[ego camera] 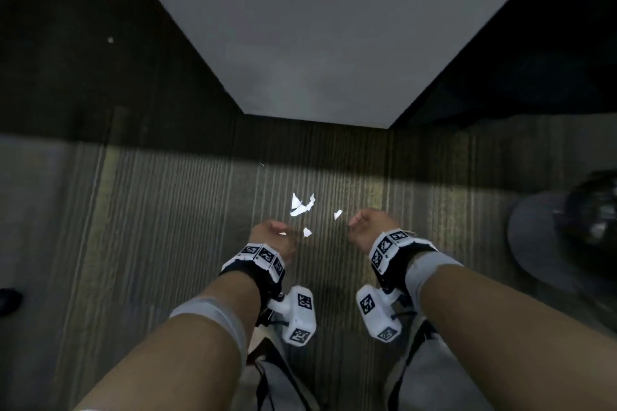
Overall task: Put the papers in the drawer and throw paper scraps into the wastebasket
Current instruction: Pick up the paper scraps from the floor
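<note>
Several white paper scraps lie on the striped carpet: a larger torn cluster (302,204), a small piece (338,213) to its right and another small piece (306,232) nearer me. My left hand (272,237) reaches down beside the nearest scrap, fingers curled, with a sliver of white at its fingertips. My right hand (370,227) hovers just right of the scraps, fingers curled inward; I cannot tell whether it holds anything. Both wrists wear bands with black-and-white marker tags. No drawer or stack of papers shows.
A grey flat surface (334,27), seemingly a cabinet or desk top, looms ahead above the scraps. A round dark object (581,237), possibly the wastebasket, stands at the right edge. Dark shadowed floor lies on both sides. My grey trousers show at the bottom.
</note>
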Available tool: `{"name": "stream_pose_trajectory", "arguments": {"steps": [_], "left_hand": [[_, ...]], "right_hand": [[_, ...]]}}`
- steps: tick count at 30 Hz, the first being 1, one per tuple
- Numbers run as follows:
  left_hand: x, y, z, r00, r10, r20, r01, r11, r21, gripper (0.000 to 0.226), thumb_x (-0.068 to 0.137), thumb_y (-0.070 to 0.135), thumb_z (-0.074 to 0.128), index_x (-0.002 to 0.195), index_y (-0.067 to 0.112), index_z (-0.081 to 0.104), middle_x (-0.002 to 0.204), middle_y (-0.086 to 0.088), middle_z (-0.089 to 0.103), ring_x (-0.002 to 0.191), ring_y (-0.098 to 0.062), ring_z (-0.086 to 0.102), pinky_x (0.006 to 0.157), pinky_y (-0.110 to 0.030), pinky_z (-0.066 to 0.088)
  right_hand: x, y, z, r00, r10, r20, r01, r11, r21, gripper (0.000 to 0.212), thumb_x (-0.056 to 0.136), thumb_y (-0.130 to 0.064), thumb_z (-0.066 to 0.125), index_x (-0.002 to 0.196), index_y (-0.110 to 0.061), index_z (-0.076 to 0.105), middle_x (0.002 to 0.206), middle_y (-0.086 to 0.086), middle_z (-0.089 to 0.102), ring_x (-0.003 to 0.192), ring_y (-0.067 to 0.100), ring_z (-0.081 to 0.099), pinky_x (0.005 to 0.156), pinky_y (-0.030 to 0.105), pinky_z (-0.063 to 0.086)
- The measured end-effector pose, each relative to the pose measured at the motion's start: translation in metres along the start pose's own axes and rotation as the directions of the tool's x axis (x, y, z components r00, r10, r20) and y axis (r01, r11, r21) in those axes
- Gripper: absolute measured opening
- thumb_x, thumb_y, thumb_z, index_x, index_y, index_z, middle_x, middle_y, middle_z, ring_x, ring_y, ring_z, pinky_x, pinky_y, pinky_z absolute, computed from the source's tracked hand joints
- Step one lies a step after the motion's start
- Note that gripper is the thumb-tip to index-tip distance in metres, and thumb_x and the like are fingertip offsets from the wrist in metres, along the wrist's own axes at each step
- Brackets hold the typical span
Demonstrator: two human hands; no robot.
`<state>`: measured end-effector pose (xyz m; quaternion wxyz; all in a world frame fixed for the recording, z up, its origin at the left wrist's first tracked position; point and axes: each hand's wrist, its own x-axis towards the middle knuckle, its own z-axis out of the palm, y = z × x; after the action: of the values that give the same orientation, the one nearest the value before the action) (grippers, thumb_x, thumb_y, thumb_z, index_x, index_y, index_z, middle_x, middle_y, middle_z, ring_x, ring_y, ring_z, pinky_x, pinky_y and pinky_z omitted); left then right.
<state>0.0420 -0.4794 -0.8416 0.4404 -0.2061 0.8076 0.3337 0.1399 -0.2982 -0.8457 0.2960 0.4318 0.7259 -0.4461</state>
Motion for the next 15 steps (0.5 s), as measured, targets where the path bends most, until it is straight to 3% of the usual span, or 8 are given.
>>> {"name": "stream_pose_trajectory", "arguments": {"steps": [1,3,5,7,10,12,15], "left_hand": [[0.002,-0.002,-0.001,1.000,0.011,-0.010,-0.011,0.999,0.039,0.017,0.081,0.007,0.071,0.094,0.018,0.066,0.094,-0.012,0.075,0.086,-0.030,0.074,0.080,-0.046,0.062],[0.007,-0.002,0.001,0.995,0.089,-0.038,-0.082,0.983,0.162,0.033,0.075,0.013,0.077,0.105,0.018,0.064,0.102,-0.006,0.073,0.088,-0.028,0.073,0.082,-0.042,0.061],[0.003,0.005,0.003,0.982,0.179,-0.065,-0.157,0.956,0.249,0.038,0.075,0.019,0.080,0.104,0.022,0.057,0.096,-0.001,0.069,0.084,-0.022,0.069,0.079,-0.033,0.058],[0.000,0.014,0.005,0.956,0.277,-0.098,-0.227,0.908,0.353,0.037,0.076,0.023,0.081,0.103,0.022,0.056,0.089,0.002,0.066,0.081,-0.019,0.065,0.075,-0.027,0.053],[-0.005,0.022,0.007,0.898,0.413,-0.153,-0.302,0.830,0.468,0.034,0.074,0.025,0.082,0.091,0.023,0.053,0.087,-0.003,0.066,0.079,-0.021,0.065,0.075,-0.032,0.056],[-0.016,0.021,0.005,0.882,0.442,-0.162,-0.303,0.796,0.523,0.028,0.074,0.029,0.081,0.083,0.023,0.055,0.087,-0.003,0.065,0.079,-0.020,0.063,0.071,-0.027,0.050],[-0.048,0.010,0.007,0.861,0.495,-0.114,-0.349,0.740,0.576,0.014,0.078,0.022,0.077,0.078,0.020,0.063,0.084,-0.001,0.068,0.079,-0.019,0.066,0.069,-0.026,0.052]], "right_hand": [[0.000,0.002,0.002,1.000,-0.014,-0.010,0.014,1.000,-0.018,0.010,0.080,-0.017,0.066,0.086,-0.023,0.060,0.097,0.001,0.070,0.087,0.020,0.066,0.076,0.029,0.055],[-0.001,0.004,0.002,0.996,-0.045,-0.080,0.043,0.999,-0.026,0.017,0.077,-0.017,0.069,0.091,-0.022,0.060,0.095,0.004,0.070,0.081,0.019,0.065,0.064,0.026,0.053],[-0.001,0.004,-0.003,0.981,-0.102,-0.162,0.094,0.994,-0.056,0.027,0.076,-0.019,0.073,0.099,-0.022,0.058,0.096,0.005,0.066,0.077,0.017,0.061,0.051,0.021,0.042],[-0.001,0.000,-0.010,0.966,-0.150,-0.210,0.130,0.986,-0.107,0.031,0.077,-0.022,0.073,0.102,-0.022,0.054,0.099,0.005,0.059,0.073,0.015,0.057,0.048,0.018,0.034],[-0.011,-0.004,-0.020,0.933,-0.203,-0.298,0.150,0.970,-0.190,0.027,0.082,-0.021,0.069,0.095,-0.023,0.045,0.100,0.003,0.050,0.071,0.016,0.052,0.049,0.022,0.035],[-0.026,-0.002,-0.023,0.909,-0.251,-0.333,0.169,0.952,-0.257,0.027,0.085,-0.024,0.067,0.089,-0.027,0.040,0.102,0.001,0.048,0.075,0.020,0.054,0.060,0.024,0.042],[-0.059,0.015,-0.023,0.908,-0.249,-0.338,0.161,0.950,-0.269,0.009,0.090,-0.018,0.059,0.086,-0.018,0.051,0.099,0.003,0.049,0.070,0.019,0.052,0.063,0.023,0.040]]}}
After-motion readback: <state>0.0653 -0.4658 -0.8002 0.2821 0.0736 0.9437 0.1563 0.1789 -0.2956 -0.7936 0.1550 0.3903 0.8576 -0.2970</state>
